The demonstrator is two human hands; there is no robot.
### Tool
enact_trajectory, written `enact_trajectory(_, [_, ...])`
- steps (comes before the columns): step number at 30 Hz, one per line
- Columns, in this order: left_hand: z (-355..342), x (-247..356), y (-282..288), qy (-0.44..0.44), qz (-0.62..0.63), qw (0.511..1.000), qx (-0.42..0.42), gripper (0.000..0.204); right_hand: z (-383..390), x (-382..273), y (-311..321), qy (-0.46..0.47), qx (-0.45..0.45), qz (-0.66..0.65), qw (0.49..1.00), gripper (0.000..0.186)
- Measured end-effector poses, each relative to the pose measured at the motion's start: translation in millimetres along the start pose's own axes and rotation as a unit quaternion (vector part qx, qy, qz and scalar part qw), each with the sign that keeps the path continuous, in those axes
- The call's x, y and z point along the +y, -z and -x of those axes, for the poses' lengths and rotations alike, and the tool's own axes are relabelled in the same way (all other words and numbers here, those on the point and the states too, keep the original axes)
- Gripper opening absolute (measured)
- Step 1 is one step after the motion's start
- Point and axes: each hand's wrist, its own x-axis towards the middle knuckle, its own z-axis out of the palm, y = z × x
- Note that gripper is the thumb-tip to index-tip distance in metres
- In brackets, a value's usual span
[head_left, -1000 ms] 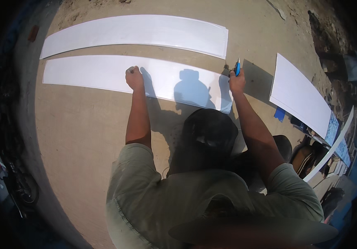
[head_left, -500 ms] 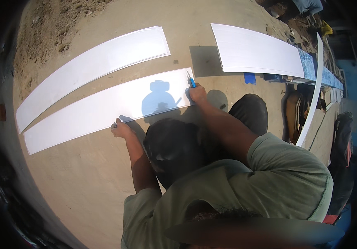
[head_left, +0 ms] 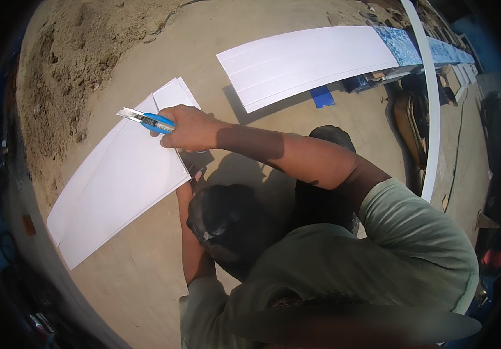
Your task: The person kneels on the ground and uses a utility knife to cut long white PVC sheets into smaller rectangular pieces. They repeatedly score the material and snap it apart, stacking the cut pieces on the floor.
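Right hand (head_left: 189, 128) clamped on blue utility knife (head_left: 156, 122), blade bared, over white panels (head_left: 113, 186) | left hand (head_left: 193, 179) by their corner, can't tell finger closure | panels near the ground's (head_left: 140, 262) soil edge (head_left: 67, 110) | apparently positioning; next wants blade clear
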Motion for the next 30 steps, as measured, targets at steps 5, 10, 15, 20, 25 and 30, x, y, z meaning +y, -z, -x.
enact_trajectory(5, [-25,108,-165,-0.05,-0.18,0.941,-0.282,0.055,-18,-96,-10,0.173,0.07,0.056,0.981,0.009])
enact_trajectory(10, [-21,144,-267,-0.026,-0.054,0.944,-0.323,0.055,14,-170,19,0.195,0.054,0.107,0.973,0.01])
enact_trajectory(15, [-31,123,-305,-0.034,0.134,0.969,-0.206,0.056,32,-184,65,0.169,0.097,0.022,0.981,0.013])
enact_trajectory(20, [-68,119,-231,-0.065,0.015,0.985,-0.16,0.051,33,-182,88,0.145,0.196,0.03,0.969,0.017])
enact_trajectory(25, [-68,163,12,-0.011,0.082,0.995,-0.06,0.06,28,-219,89,0.165,0.187,-0.001,0.968,0.021])
enact_trajectory(30, [-31,189,158,-0.097,0.259,0.961,-0.01,0.093,-25,-302,72,0.241,0.141,0.022,0.96,0.02])
